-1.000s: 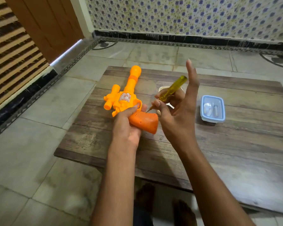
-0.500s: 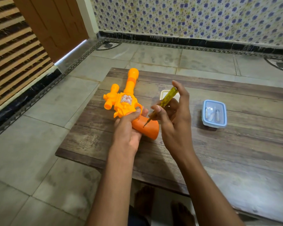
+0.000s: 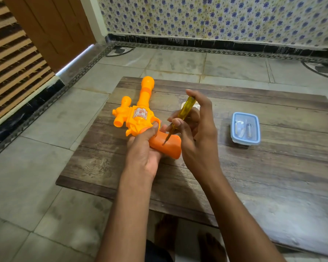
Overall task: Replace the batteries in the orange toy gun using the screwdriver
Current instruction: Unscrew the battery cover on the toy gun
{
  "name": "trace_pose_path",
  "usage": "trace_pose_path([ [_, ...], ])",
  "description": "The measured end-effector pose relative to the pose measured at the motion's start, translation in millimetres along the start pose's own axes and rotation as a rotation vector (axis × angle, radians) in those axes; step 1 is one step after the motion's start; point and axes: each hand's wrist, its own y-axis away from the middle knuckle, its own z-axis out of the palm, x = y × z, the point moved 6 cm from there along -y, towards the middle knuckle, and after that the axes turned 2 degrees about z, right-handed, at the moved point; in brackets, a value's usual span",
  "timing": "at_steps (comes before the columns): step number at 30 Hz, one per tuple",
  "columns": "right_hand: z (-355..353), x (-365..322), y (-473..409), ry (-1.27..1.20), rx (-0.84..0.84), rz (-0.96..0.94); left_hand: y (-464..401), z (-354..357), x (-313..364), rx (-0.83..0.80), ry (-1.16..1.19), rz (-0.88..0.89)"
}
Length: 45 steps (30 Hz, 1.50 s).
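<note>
The orange toy gun (image 3: 140, 114) lies over the left part of the low wooden table (image 3: 254, 176), barrel pointing away from me. My left hand (image 3: 143, 150) grips it where the body meets the darker orange handle (image 3: 169, 146). My right hand (image 3: 195, 133) holds a screwdriver (image 3: 184, 112) with a clear yellow handle, tilted, its metal tip touching the side of the gun's handle. My index finger rests on top of the screwdriver's handle.
A small clear box with a blue rim (image 3: 245, 127) stands to the right on the table with batteries inside. A white object (image 3: 184, 105) is mostly hidden behind my right hand. Tiled floor surrounds the table; my feet (image 3: 208, 246) show beneath its front edge.
My right hand has lowered the screwdriver, index finger folding down onto its handle, and the tip has come down onto the gun's handle. The left hand keeps its grip.
</note>
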Motion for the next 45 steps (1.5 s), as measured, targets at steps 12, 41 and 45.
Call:
trace_pose_path([
  [12, 3.6, -16.5, -1.1, 0.112, -0.124, -0.105, 5.1, -1.1, 1.7, 0.072, -0.028, 0.031],
  [41, 7.7, -24.5, -6.7, 0.083, -0.16, -0.178, 14.8, -4.6, 6.0, 0.246, -0.053, 0.202],
  [45, 7.1, -27.6, -7.9, 0.113, -0.109, -0.233, 15.6, 1.7, 6.7, 0.201, -0.034, 0.2],
])
